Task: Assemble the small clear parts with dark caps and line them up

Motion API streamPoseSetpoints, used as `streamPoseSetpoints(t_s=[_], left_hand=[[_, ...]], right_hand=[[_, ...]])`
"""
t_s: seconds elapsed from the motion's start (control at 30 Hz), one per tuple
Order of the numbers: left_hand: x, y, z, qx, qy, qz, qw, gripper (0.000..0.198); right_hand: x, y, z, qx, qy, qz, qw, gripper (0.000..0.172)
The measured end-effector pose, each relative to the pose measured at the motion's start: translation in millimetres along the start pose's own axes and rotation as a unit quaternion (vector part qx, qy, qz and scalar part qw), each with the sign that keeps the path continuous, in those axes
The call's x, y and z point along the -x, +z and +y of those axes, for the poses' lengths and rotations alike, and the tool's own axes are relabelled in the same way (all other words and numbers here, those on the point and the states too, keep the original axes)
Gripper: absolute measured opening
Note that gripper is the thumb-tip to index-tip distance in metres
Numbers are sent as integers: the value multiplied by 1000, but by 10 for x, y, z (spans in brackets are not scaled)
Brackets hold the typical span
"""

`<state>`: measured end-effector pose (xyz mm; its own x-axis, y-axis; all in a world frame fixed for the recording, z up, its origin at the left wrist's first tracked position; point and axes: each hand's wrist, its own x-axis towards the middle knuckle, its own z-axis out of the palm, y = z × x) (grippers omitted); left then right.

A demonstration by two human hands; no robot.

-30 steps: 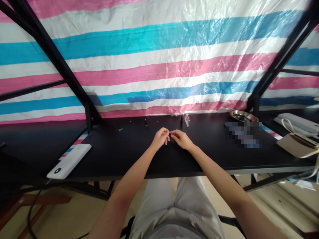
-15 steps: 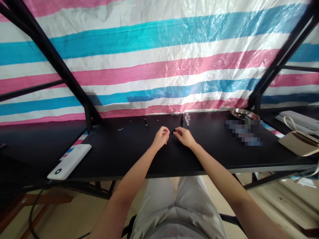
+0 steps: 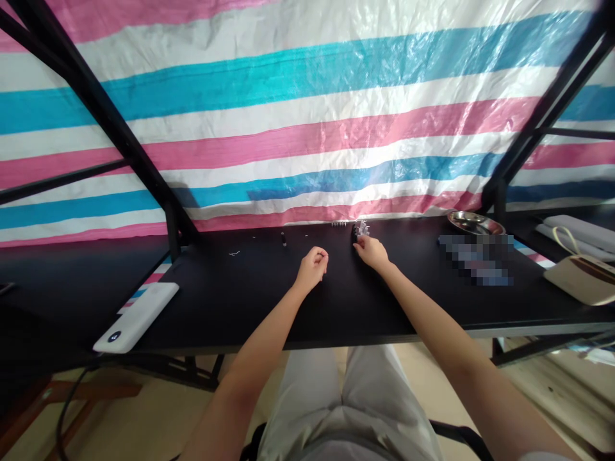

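Small parts (image 3: pixel 359 229), dark and pale, sit in a little bunch near the back edge of the black worktop (image 3: pixel 269 301), close to the striped sheet (image 3: pixel 307 128). The right hand (image 3: pixel 372 251) is at that bunch now, with its fingertips touching the near side of it. Half a second ago this hand was nearer the middle of the worktop, pinching a tiny dark bit, and a second ago both hands were pressed together around that bit. Now the hands are well apart. The right hand's fingers are bent and close together, but I cannot tell if the tiny bit is between them, because it is too small to see.

The left hand (image 3: pixel 313 265) has stayed almost in the same spot. It is curled into a loose fist just above the worktop, thumb on top. I cannot tell if it holds anything.

A short dark peg (image 3: pixel 284 239) stands to the left of the bunch, near the back edge, and it has not moved. A thin row of small metal pins (image 3: pixel 339 224) lies just left of the bunch. A white flat box (image 3: pixel 137 317) lies at the left end of the worktop, partly over the edge. A shiny metal dish (image 3: pixel 475 222) sits far to the right. Pale trousers (image 3: pixel 346 397) show below the worktop's front edge.
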<state>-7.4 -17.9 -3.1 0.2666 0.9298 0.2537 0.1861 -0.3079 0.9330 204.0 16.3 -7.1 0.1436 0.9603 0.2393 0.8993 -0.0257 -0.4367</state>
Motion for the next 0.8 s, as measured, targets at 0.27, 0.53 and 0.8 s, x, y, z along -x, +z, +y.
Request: streamPoseSetpoints(t_s=[0.27, 0.53, 0.8], left_hand=[[20, 16, 67, -22, 3, -15, 1000, 12], [33, 1, 36, -104, 62, -20, 993, 10], [58, -5, 23, -188, 108, -24, 976, 12]], right_hand=[[-23, 32, 42, 0, 5, 0, 1000, 18], [-13, 2, 117, 2, 4, -29, 1000, 15], [45, -94, 350, -63, 38, 23, 997, 13]])
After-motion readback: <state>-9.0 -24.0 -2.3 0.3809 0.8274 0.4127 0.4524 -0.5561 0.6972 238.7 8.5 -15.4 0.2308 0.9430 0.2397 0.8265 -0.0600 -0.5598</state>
